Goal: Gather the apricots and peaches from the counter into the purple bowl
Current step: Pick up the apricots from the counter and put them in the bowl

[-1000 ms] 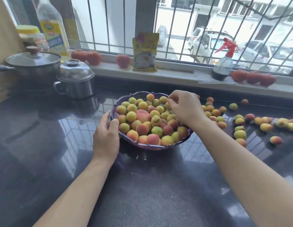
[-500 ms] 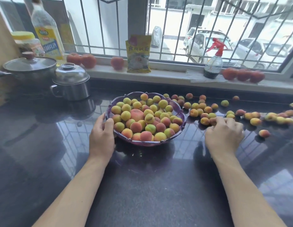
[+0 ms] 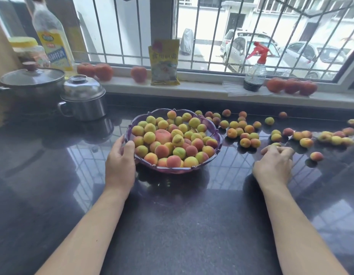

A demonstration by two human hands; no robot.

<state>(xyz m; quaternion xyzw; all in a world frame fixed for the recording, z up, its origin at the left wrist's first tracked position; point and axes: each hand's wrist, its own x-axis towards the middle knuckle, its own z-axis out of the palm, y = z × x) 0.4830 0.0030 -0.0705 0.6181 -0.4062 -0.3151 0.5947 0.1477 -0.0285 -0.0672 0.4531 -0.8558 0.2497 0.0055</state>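
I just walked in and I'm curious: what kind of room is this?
Most likely a home kitchen. Lidded metal pots stand on a dark stone counter, a cooking oil bottle sits by the barred window, and a purple bowl is heaped with fruit.

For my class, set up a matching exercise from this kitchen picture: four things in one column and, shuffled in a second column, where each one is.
Things
1. left hand
2. spray bottle
3. steel pot with lid
4. loose apricots

Places
A. on the windowsill, right of the yellow packet
B. scattered on the dark counter, right of the purple bowl
C. gripping the purple bowl's near left rim
D. on the counter, behind and left of the bowl

Pairs: 1-C, 2-A, 3-D, 4-B
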